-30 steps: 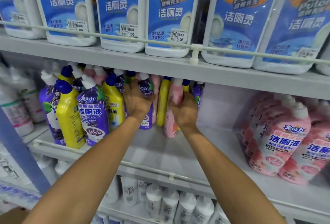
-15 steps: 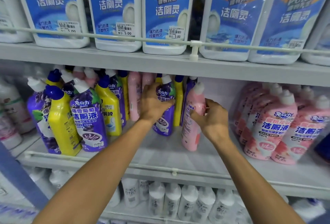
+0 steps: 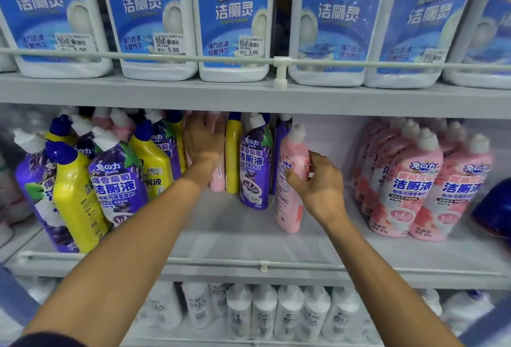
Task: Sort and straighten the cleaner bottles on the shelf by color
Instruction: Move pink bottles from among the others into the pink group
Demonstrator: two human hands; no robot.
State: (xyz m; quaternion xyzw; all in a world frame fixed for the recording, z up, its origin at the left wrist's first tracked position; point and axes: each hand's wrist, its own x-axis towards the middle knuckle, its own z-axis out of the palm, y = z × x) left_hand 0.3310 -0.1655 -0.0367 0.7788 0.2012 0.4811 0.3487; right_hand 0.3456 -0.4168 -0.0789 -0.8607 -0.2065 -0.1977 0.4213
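Observation:
The middle shelf [image 3: 235, 238] carries cleaner bottles in mixed colours. My right hand [image 3: 318, 183] grips a pink bottle [image 3: 290, 208] that stands tilted near the shelf's middle, apart from the pink group [image 3: 414, 180] at the right. Just left of it stand a purple bottle [image 3: 254, 169] and a yellow bottle [image 3: 232, 158]. My left hand [image 3: 203, 142] reaches to the back and closes round a pink bottle [image 3: 218, 180] there; its fingers are partly hidden. At the left, yellow bottles [image 3: 74, 194] and purple bottles [image 3: 119, 180] lean in a mixed cluster.
Large white jugs with blue labels [image 3: 232, 14] fill the upper shelf behind a rail [image 3: 166, 56]. A low rail [image 3: 262, 263] runs along the middle shelf's front edge. White bottles [image 3: 262, 310] line the shelf below. A dark blue object [image 3: 495, 208] shows at the right edge.
My right hand has brought the pink bottle forward and to the right. My left hand has left the purple bottle and moved left onto a pink bottle at the back.

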